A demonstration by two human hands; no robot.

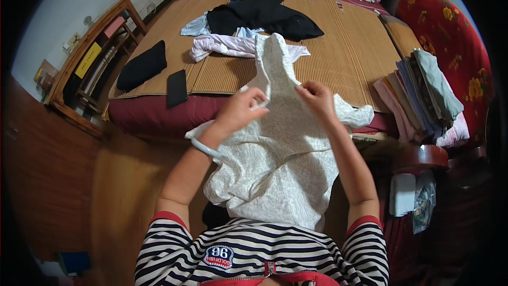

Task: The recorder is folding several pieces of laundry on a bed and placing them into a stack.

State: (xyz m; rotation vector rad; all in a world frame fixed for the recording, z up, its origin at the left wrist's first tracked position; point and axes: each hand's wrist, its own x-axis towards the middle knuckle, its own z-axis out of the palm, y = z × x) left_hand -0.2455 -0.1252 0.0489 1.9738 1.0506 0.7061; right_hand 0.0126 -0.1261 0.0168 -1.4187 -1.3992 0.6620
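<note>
A white garment [293, 174] with a fine grey print lies over my lap and up onto the front of the bed. A narrow strip of it reaches away from me across the bed mat. My right hand [317, 97] pinches the garment's right edge between thumb and fingers. On the opposite edge, my left hand [244, 109] is slightly blurred, with fingers curled around a bit of the cloth. Beyond the hands lies a crumpled pale pink garment [226, 45], partly hidden by the white one. A black garment [266, 16] is spread behind it, over light blue cloth [196, 26].
A smartphone [177, 88] and a folded black cloth [143, 67] lie on the woven mat [345, 55] at left. Folded clothes [420, 91] are stacked at the right corner. A red floral cushion [452, 55] stands behind them. A wooden rack [95, 59] is beside the bed.
</note>
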